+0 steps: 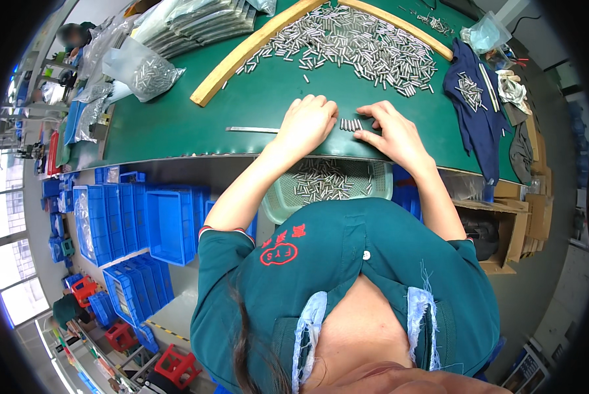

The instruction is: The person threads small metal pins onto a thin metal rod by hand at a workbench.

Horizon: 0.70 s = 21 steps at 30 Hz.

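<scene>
A short row of small metal pins (pixel 350 125) lies side by side on the green tabletop (pixel 255 148) between my hands. My left hand (pixel 309 121) rests at the row's left end, fingers curled together; whatever they may hold is hidden. At the right end, my right hand (pixel 394 133) has thumb and fingers apart, reaching around the pins. Whether its fingertips touch them, I cannot tell. A flat metal strip (pixel 248 129) lies left of my left wrist and runs toward it. Beyond my hands spreads a large heap of metal pins (pixel 366 46).
Wooden bars (pixel 242 62) border the heap. Below the table edge sits a green basket (pixel 278 197) with more pins. A bag of pins (pixel 146 72) stands at left; dark blue cloth (pixel 465 131) with pins lies at right. Blue crates (pixel 169 226) stand at lower left.
</scene>
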{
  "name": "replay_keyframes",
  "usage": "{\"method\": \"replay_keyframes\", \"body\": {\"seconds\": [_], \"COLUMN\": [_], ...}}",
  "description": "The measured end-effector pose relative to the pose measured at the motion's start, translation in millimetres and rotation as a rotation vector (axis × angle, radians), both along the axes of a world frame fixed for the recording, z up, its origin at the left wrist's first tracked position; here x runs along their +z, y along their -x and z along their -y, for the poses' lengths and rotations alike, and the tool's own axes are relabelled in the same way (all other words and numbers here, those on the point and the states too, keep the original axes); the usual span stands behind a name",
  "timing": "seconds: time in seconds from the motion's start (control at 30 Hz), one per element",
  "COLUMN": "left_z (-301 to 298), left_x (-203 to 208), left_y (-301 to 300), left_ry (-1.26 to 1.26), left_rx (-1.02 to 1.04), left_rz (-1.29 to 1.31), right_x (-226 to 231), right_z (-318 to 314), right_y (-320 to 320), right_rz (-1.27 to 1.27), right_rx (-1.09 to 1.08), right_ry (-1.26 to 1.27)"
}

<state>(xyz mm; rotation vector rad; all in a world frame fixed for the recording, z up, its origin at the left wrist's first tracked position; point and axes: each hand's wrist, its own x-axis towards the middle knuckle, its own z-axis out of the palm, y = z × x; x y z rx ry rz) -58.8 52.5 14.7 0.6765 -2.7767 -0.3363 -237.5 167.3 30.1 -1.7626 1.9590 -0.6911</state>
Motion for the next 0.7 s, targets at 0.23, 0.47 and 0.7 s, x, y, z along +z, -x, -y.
{"method": "replay_keyframes", "body": {"seconds": [0.23,0.47,0.7], "left_z": [-11,-11,-10], "left_x": [2,7,4], "left_y": [2,-1,-5], "left_ry": [-0.045,-0.039,-0.045], "left_rx": [-0.018,-0.002,0.0], "left_rz": [0.02,0.033,0.03], "right_x": [0,1,-4], "right_z": [-13,-15,0], "right_y": [8,6,-2], "right_rz": [-0.141,-0.15,-0.106], "right_rx": [-0.071,-0.066,0.007], "right_ry": [0.007,0.01,0.079]}}
